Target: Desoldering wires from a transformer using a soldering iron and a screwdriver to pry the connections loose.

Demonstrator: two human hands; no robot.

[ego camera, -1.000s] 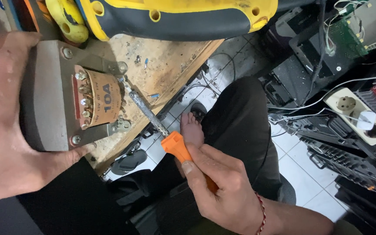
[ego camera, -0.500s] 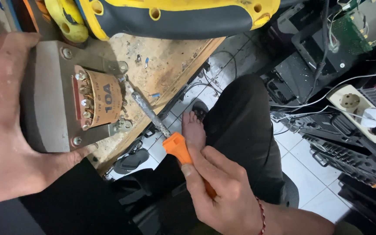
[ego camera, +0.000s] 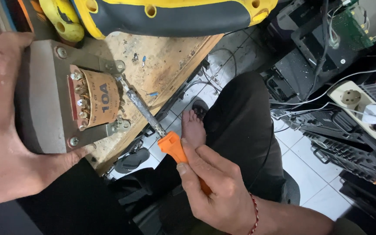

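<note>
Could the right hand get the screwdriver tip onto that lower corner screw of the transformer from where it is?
Probably yes. The right hand holds the screwdriver, whose shaft already lies beside the transformer; the lower corner screw shows bare, the left hand gripping around it.

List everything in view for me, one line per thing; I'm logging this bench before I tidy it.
transformer: one, grey metal with a tan winding, on the bench, upper left.
screwdriver: one, orange handle, steel shaft, tip at the transformer's corner.
workbench: one, worn bare wood, top centre.
power tool: one, yellow and dark grey, top edge.
socket strip: one, white, with a plug in it, right.
circuit board: one, green, top right.
left hand: holds the transformer.
right hand: grips the screwdriver handle.
</note>
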